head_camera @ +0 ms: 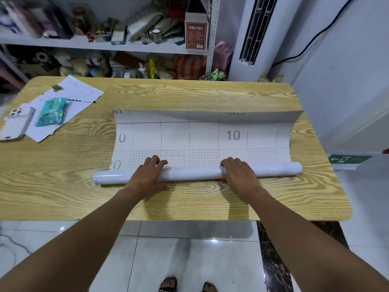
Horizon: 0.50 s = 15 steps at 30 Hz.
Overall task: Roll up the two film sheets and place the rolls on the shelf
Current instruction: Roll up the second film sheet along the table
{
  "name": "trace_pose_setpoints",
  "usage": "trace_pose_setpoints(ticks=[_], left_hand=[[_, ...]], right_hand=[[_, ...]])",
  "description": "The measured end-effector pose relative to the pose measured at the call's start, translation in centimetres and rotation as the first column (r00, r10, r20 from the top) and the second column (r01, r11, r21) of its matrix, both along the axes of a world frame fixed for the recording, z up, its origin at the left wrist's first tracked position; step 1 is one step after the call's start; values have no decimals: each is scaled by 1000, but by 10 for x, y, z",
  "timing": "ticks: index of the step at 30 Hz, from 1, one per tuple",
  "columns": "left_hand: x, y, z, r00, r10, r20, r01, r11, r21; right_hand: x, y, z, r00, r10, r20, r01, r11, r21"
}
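Observation:
A white film sheet [202,135] with a printed grid and numbers lies across the wooden table [189,95], its far edge curling upward. Its near end is wound into a glossy roll [195,173] that runs left to right. My left hand [148,175] lies over the roll left of centre, fingers straight and reaching onto the flat sheet. My right hand [237,172] lies over the roll right of centre, fingers forward and thumb against the roll's near side. Only one sheet is in view.
At the table's left lie papers [69,95], a pen [82,100], a teal packet [51,111] and a white phone [17,123]. Behind the table stands a cluttered white shelf [105,46]. A white standing air conditioner [250,39] is at the back right.

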<state>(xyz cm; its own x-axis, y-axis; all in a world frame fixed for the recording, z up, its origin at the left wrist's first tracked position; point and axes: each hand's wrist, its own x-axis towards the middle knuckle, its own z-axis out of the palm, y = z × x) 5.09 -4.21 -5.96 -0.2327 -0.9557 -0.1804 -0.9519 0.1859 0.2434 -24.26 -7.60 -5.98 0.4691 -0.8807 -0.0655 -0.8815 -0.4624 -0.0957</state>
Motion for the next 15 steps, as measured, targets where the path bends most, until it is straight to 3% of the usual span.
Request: trace_pose_setpoints(ticks=[10,15], left_hand=[[0,0,-3,1000,-6,31,7,1000,-30],[6,0,-5,997,-39,73,47,993,-111]], right_hand=[[0,1,-7,999,-4,-40,-1,993,-122],[-1,0,-3,994,-21,-110,12,996,-88]])
